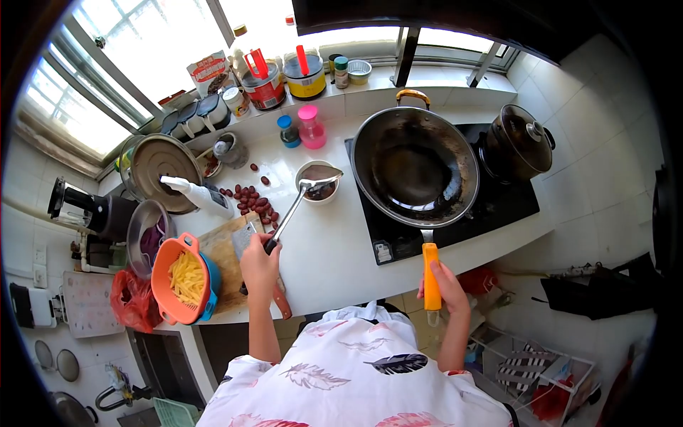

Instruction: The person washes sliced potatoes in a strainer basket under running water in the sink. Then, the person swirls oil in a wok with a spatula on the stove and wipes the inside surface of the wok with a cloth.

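Observation:
My left hand (260, 265) is closed round the black handle of a metal spatula (288, 217). The spatula's head rests over a white bowl (318, 198) with dark contents, partly hiding its opening. Below that hand, a cleaver (282, 302) lies partly hidden on a wooden cutting board (226, 245). My right hand (448, 286) grips the orange handle of a large wok (415, 167). The wok sits on a black cooktop (388, 245), with a shiny dark pool in its bottom.
An orange colander (165, 274) with yellow strips stands at the board's left. Red dates (257, 203) lie near a white spray bottle (206, 198). A lidded pot (516, 146) stands right of the wok. Pink (311, 132) and blue (288, 133) shakers stand behind the bowl.

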{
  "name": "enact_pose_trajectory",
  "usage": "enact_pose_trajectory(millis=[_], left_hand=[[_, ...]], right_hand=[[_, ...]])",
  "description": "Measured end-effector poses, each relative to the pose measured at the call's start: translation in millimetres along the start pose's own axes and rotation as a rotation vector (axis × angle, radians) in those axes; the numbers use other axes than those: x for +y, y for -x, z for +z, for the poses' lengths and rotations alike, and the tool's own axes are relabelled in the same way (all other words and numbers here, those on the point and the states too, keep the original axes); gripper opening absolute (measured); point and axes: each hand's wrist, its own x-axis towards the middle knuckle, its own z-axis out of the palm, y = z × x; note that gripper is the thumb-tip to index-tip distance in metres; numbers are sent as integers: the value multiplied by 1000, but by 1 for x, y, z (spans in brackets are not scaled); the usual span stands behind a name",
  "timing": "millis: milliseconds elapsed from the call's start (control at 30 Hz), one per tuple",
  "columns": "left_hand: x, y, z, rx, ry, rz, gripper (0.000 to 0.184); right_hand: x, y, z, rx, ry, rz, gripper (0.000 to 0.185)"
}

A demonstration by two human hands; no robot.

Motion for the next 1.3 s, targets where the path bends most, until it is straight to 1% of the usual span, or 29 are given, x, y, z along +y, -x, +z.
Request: enact_pose_trajectory(millis=[33,100,133,167,200,233,300,333,367,433,500,533,567,633,667,733,767,800,833,867,900,933,967,1000,1033,1100,1133,1233,1300], left_hand=[[11,3,-3,-2,3,1,21],[33,7,-6,-21,112,16,23],[39,9,-4,-29,168,64,23],[48,11,-2,-80,221,40,23],[54,12,4,-143,280,77,23],[60,14,11,-207,339,114,24],[69,16,33,-458,668,127,26],[78,15,41,-632,760,118,30],[89,18,48,-717,841,105,32],[117,27,58,-765,949,46,35],[142,35,65,-845,1140,-124,39],[148,40,75,-852,1133,-128,42],[156,44,82,-855,1116,-145,45],[170,52,93,-823,1066,-169,47],[172,55,102,-808,1068,-154,49],[180,61,113,-780,1056,-147,47],[181,65,120,-755,1086,-140,48],[183,67,119,-727,1145,-103,50],[183,69,117,-735,1116,-102,50],[182,71,111,-718,1089,-57,44],[181,73,103,-699,1061,-13,38],[178,74,91,-691,1066,-20,38],[173,74,75,-745,917,51,29],[168,74,66,-794,764,123,24],[162,75,62,-785,765,121,24],[155,82,58,-908,414,111,31],[148,87,69,-1019,445,85,37],[151,112,93,-1005,467,63,39],[153,119,110,-967,554,20,38]], right_hand=[[-1,3,-1,4,1,-1,32],[-1,9,-2,465,749,-203,37],[-10,16,2,467,749,-204,37],[-24,26,10,637,870,-242,36],[-37,36,19,809,989,-278,36],[-49,43,27,811,990,-279,36],[-65,52,45,540,820,-430,26],[-67,51,54,417,700,-432,19],[-56,43,52,260,659,-405,19],[-52,37,64,130,649,-411,24],[-53,35,69,44,691,-399,34],[-52,35,69,20,725,-425,43],[-53,35,66,-10,747,-360,49],[-54,35,57,-43,621,-317,47],[-48,32,51,-44,629,-317,47],[-35,27,41,-12,273,-317,34],[-37,28,34,-13,281,-316,34],[-42,31,29,23,140,-234,30],[-47,35,25,58,-1,-152,28],[-50,38,23,67,-108,-139,28],[-55,41,19,63,-100,-137,28],[-60,44,12,58,-113,-89,27],[-63,46,4,52,-129,-41,25],[-64,47,-5,86,-94,-52,21],[-69,49,-13,107,11,-29,15],[-77,53,-35,113,96,23,19],[-83,54,-45,97,132,49,19],[-99,53,-67,80,175,91,16],[-108,48,-75,93,324,98,17]])
